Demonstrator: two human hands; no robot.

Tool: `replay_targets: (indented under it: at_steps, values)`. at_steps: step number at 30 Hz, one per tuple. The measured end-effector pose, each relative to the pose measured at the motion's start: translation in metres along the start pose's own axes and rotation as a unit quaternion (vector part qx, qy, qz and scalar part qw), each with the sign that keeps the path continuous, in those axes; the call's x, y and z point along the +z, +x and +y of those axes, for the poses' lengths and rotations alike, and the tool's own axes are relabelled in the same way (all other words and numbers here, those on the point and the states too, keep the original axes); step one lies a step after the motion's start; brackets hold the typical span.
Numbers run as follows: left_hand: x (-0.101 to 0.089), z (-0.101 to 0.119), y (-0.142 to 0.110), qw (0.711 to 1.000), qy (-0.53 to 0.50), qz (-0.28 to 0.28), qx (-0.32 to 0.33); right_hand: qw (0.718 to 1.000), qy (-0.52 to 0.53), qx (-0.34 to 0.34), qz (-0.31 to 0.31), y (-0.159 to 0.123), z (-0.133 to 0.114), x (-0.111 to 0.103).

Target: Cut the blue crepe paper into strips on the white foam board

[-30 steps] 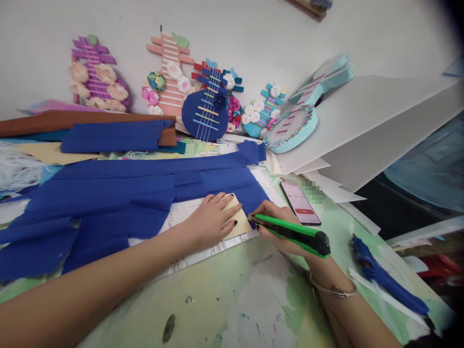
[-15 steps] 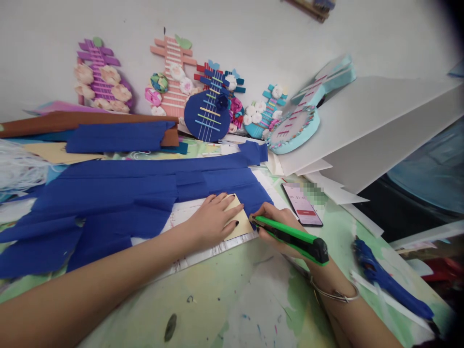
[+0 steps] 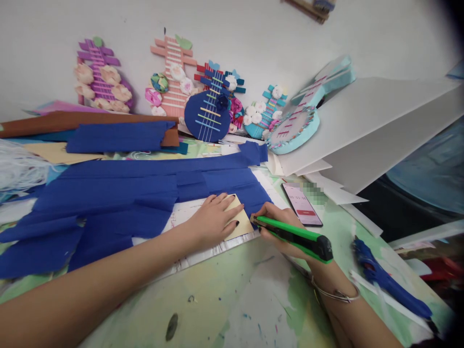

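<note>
My left hand lies flat with fingers spread, pressing on a pale yellow card. Under the card is a white board with a worn, marked surface. In my right hand is a green and black utility knife, gripped near its front. Its tip meets the right edge of the card; the blade itself is too small to make out. Blue crepe paper is spread in layers over the board and to the left, its edge close to both hands.
Several paper-craft lutes, one a dark blue lute, lean against the wall. A phone with a timer lies right of my hand, and a blue glue gun farther right. White foam boards stand behind; white string is heaped at left.
The utility knife's back end has shifted slightly right and up with my right hand. My left hand and the card stay in place.
</note>
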State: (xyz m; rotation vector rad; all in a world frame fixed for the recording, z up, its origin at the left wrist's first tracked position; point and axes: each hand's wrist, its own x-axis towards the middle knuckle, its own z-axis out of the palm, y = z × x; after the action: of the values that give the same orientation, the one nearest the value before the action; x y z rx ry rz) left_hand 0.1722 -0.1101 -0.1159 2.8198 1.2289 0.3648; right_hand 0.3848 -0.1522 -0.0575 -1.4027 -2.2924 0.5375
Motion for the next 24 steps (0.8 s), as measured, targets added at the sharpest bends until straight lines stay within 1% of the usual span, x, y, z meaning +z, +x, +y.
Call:
replay_targets:
  at_steps: [7, 10, 16, 24]
  values:
    - [-0.0003, 0.0000, 0.0001, 1.000, 0.004, 0.003, 0.003, 1.000, 0.006, 0.005, -0.011, 0.0007, -0.0019, 0.0009]
    - [0.0003, -0.0007, 0.0003, 1.000, 0.012, -0.003, 0.007, 1.000, -0.001, 0.009, -0.009, 0.0007, -0.0011, 0.0012]
    - [0.0006, -0.0013, 0.0001, 1.000, 0.015, -0.011, 0.003, 0.999, 0.031, -0.040, 0.003, -0.0005, 0.0027, -0.0005]
    - [0.0013, -0.0011, -0.0001, 1.000, 0.008, -0.008, 0.000, 0.999, 0.015, -0.037, 0.004, -0.0014, 0.0014, -0.0012]
